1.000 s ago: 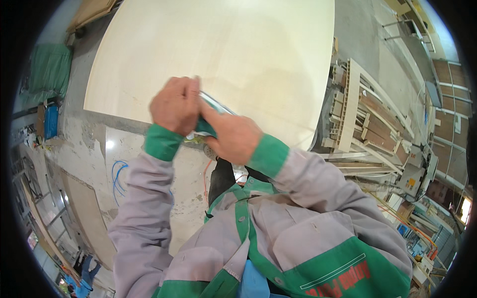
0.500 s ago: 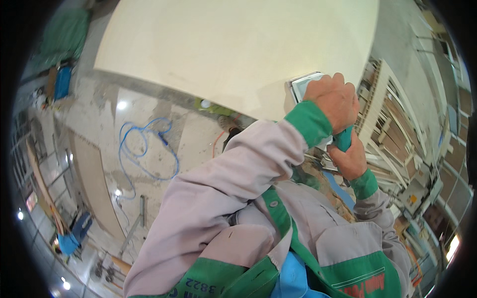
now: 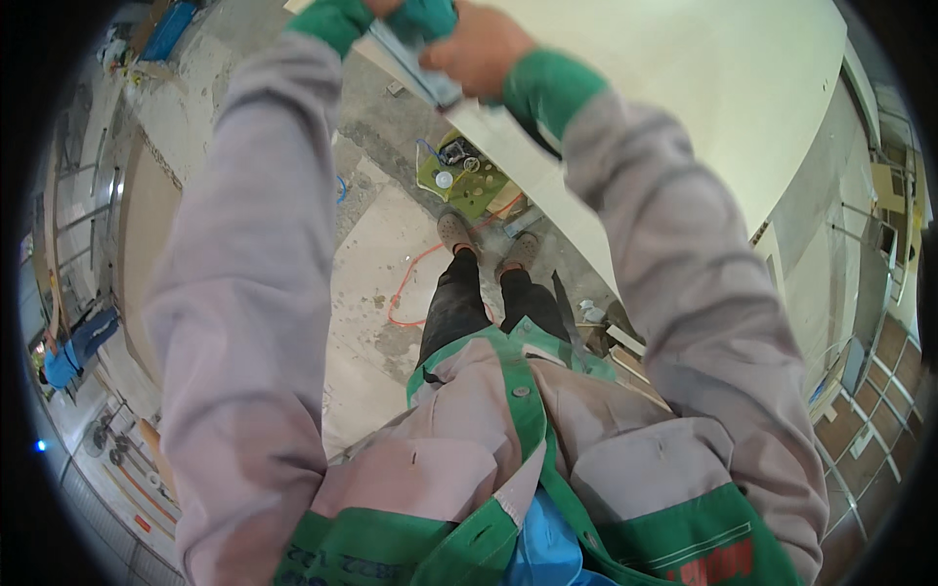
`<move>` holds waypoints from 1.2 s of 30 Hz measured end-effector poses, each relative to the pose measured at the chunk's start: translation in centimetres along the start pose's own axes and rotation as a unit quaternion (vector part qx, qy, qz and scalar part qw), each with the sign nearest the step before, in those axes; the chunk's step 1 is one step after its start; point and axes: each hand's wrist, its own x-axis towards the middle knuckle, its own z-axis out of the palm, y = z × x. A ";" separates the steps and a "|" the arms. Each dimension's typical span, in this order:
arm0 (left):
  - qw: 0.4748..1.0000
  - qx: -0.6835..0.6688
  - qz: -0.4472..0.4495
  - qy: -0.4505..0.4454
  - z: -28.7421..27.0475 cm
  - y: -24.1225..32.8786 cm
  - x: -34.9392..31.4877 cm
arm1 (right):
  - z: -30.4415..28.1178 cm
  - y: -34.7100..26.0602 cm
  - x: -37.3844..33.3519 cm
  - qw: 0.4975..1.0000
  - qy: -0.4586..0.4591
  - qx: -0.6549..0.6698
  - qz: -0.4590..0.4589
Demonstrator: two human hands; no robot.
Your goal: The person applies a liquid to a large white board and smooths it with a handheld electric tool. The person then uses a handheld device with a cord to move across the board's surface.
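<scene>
Red lettering [image 3: 718, 566] (cropped below) stands on the jacket's [image 3: 645, 474] green right panel [image 3: 699, 523]. Dark characters [image 3: 386, 569], digits among them, mark its left panel [image 3: 391, 532].

Concrete floor [image 3: 376, 125], below right hand [image 3: 486, 49]: irregular yellow-green sheet [image 3: 473, 203] bearing a small dark object [image 3: 452, 152] and a white disc [image 3: 444, 180]; finer detail too small to read. Orange cord [image 3: 395, 301] curves across the floor farther below the same hand. Blue hose [image 3: 343, 187], mostly hidden, below left hand [image 3: 382, 6]. Blue container [image 3: 170, 31]: well left of left hand. Tan panel [image 3: 147, 259]: lower left of that hand. Farther left: co-worker [image 3: 64, 364], blue top, posture unclear. Pale wooden strip [image 3: 625, 340]: well below right hand, slightly right.
</scene>
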 end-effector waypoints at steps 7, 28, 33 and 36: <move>0.992 -0.076 -0.102 -0.010 1.0 4.3 -4.0 | -1.2 0.0 -3.3 0.995 -0.019 0.035 0.095; 0.985 -0.153 -0.034 -0.069 4.0 11.6 -10.4 | 1.8 2.7 -14.4 0.974 0.069 0.094 0.193; 0.950 -0.260 0.085 -0.153 8.3 20.6 -19.9 | 6.3 3.1 -28.2 0.931 0.122 0.101 0.328; 0.942 -0.289 0.125 -0.117 9.6 23.3 -22.0 | 8.2 3.0 -30.8 0.921 0.194 0.143 0.307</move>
